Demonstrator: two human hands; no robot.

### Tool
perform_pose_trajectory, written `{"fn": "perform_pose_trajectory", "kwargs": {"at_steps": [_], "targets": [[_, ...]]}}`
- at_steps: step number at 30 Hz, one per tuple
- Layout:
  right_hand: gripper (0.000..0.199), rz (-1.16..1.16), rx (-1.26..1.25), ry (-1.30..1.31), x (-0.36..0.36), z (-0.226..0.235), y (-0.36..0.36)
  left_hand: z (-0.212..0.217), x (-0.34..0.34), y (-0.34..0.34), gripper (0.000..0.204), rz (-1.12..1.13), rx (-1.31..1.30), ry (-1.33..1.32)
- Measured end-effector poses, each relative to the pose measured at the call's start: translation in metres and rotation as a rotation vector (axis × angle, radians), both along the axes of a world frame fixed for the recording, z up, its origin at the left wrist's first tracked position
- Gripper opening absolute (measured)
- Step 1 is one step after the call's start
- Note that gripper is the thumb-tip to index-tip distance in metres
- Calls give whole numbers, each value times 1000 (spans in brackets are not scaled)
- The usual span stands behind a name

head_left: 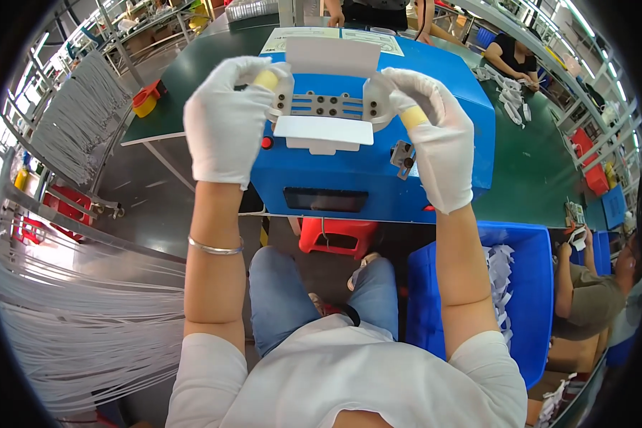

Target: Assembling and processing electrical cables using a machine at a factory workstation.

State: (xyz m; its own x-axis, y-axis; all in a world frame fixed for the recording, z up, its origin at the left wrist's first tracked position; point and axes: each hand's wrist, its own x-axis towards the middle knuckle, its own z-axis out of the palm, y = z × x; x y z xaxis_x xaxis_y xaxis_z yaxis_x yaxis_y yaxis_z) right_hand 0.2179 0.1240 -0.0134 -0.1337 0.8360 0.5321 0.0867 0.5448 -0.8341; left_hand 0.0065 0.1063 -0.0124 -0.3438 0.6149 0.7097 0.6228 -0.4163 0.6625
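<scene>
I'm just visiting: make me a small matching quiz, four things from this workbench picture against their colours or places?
Things:
1. machine housing
2. stool
3. bin at the person's right
4. bracelet

Colours or places:
A. red, under the table
B. silver, on the left wrist
C. blue, holds white pieces
D. blue, on the green table

Pairs: 1-D, 2-A, 3-C, 4-B

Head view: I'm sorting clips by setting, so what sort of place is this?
Probably a factory assembly line: a blue benchtop machine on a long green workbench, a blue bin of white pieces, and gloved hands, left hand, right hand.
</scene>
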Motion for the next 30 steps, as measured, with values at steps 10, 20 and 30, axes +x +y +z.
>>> {"fn": "perform_pose_trajectory", "kwargs": {"at_steps": [10, 20, 30], "targets": [[28, 1, 189, -191, -3, 22, 21, -67, 25, -36, 32, -471, -348, -623], [27, -239, 474, -511, -5, 19, 25, -54, 4, -41, 24, -464, -546, -650], [48, -89, 323, -303, 29, 4, -24, -40, -206, -197, 39, 1485, 418, -72]]}}
